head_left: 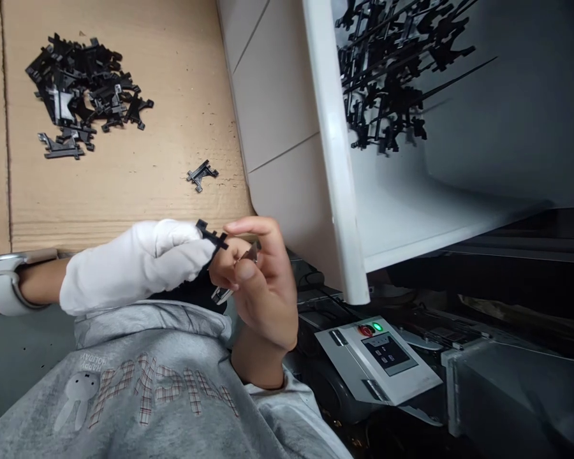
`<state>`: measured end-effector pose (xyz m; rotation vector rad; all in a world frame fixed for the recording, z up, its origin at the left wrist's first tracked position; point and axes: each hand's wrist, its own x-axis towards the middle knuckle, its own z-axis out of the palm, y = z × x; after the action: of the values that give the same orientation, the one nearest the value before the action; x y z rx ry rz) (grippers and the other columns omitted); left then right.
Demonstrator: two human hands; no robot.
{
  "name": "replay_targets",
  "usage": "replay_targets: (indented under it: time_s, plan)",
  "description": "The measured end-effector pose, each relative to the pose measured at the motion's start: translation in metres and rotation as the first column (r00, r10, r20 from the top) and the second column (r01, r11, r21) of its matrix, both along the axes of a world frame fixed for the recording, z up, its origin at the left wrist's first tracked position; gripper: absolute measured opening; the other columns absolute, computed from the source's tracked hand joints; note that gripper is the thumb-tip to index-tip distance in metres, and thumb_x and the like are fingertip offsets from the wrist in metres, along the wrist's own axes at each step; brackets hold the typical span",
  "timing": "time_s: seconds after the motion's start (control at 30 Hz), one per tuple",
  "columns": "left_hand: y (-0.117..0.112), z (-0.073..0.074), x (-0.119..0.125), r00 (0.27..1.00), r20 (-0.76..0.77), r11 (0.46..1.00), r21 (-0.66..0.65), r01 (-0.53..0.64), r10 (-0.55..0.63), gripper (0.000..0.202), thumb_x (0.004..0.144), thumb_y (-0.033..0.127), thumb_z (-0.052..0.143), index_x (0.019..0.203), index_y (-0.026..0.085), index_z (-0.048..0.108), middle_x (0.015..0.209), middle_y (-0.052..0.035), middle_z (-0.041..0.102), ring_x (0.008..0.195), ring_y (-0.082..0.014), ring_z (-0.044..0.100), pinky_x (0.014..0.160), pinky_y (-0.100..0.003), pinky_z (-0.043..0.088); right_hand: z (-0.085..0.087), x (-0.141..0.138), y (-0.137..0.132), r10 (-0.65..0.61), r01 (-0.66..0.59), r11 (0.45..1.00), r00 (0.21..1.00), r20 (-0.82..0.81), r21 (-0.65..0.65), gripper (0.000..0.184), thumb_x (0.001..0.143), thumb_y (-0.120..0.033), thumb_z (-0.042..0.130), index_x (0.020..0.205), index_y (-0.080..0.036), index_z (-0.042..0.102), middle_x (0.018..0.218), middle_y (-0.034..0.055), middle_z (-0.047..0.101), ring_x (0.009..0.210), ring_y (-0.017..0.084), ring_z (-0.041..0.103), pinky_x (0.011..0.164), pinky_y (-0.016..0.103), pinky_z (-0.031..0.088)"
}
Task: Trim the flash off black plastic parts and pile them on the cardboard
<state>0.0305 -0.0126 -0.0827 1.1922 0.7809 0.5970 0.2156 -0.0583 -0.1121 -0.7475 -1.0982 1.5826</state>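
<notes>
A gray sweatshirt (138, 389) with a bunny on it is closest. Just past it, the left hand (134, 264), in a white glove, has its grip pinched shut on one end of a small black part (212, 236), in front of the chest. The right hand (263, 287) is bare, and its grip is closed around a thin metal tool (220, 294) just beside the part. The part looks very light, thin and stiff, so I think it could snap or slip; holding its thicker middle seems safest. A button box (380, 357) sits to the right. Farther off, one loose piece (201, 174) and a pile of pieces (83, 89) lie on cardboard (172, 64), and a white bin (335, 159) holds black frames (392, 70).
</notes>
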Motion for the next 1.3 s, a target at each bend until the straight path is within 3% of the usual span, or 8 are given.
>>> replay_targets:
  time_s: [0.2, 0.4, 0.6, 0.8, 1.0, 1.3]
  plan:
    - [-0.002, -0.002, -0.001, 1.000, 0.016, 1.000, -0.014, -0.003, 0.003, 0.034, 0.091, 0.036, 0.060, 0.062, 0.022, 0.047, 0.054, 0.0045, 0.041, 0.059, -0.0110, 0.047, 0.056, -0.022, 0.042, 0.003, -0.007, 0.003, 0.051, -0.067, 0.964, 0.996, -0.068, -0.258, 0.022, 0.100, -0.038, 0.083, 0.105, -0.028, 0.064, 0.065, -0.0102, 0.049, 0.052, 0.010, 0.046, 0.050, 0.021, 0.039]
    - [-0.002, -0.005, 0.001, 0.999, 0.051, 1.000, -0.022, 0.013, -0.012, 0.033, 0.093, 0.033, 0.059, 0.064, 0.022, 0.048, 0.055, 0.0066, 0.040, 0.050, -0.0072, 0.032, 0.052, -0.020, 0.041, 0.007, -0.013, 0.008, 0.110, -0.207, 0.905, 0.958, -0.267, -0.371, 0.035, 0.092, -0.038, 0.089, 0.095, -0.027, 0.056, 0.060, -0.0151, 0.040, 0.045, 0.006, 0.026, 0.046, 0.019, 0.030]
    - [-0.003, -0.007, -0.001, 0.996, 0.090, 0.997, -0.069, 0.024, -0.018, 0.030, 0.095, 0.033, 0.061, 0.068, 0.020, 0.055, 0.060, 0.0060, 0.044, 0.052, -0.0062, 0.033, 0.053, -0.016, 0.042, 0.004, -0.014, 0.007, 0.130, -0.260, 0.907, 0.921, -0.366, -0.331, 0.024, 0.097, -0.028, 0.082, 0.099, -0.026, 0.058, 0.064, -0.0146, 0.042, 0.046, 0.005, 0.027, 0.046, 0.016, 0.031]
    - [-0.005, -0.012, 0.000, 0.994, 0.105, 0.996, -0.089, 0.021, -0.012, 0.030, 0.096, 0.034, 0.063, 0.070, 0.019, 0.055, 0.062, 0.0052, 0.046, 0.053, -0.0061, 0.033, 0.053, -0.016, 0.043, 0.007, -0.014, 0.008, 0.114, -0.254, 0.879, 0.934, -0.340, -0.403, 0.032, 0.094, -0.035, 0.086, 0.093, -0.027, 0.054, 0.059, -0.0159, 0.038, 0.044, 0.004, 0.024, 0.044, 0.016, 0.028]
    - [-0.006, -0.010, -0.003, 0.998, 0.027, 0.995, -0.078, 0.067, -0.065, 0.027, 0.098, 0.032, 0.060, 0.076, 0.017, 0.060, 0.071, 0.0026, 0.058, 0.064, -0.0069, 0.047, 0.062, -0.015, 0.048, 0.008, -0.015, 0.008, 0.117, -0.255, 0.894, 0.927, -0.355, -0.370, 0.025, 0.097, -0.030, 0.082, 0.095, -0.026, 0.057, 0.062, -0.0146, 0.038, 0.046, 0.005, 0.026, 0.045, 0.017, 0.029]
    - [-0.003, -0.006, -0.002, 0.997, 0.031, 0.988, -0.140, 0.071, -0.068, 0.026, 0.092, 0.034, 0.063, 0.072, 0.019, 0.055, 0.071, 0.0017, 0.064, 0.065, -0.0079, 0.056, 0.062, -0.013, 0.051, 0.005, -0.018, 0.003, 0.104, -0.275, 0.899, 0.890, -0.445, -0.340, 0.020, 0.095, -0.019, 0.081, 0.102, -0.026, 0.064, 0.064, -0.0139, 0.038, 0.048, 0.005, 0.026, 0.047, 0.015, 0.030]
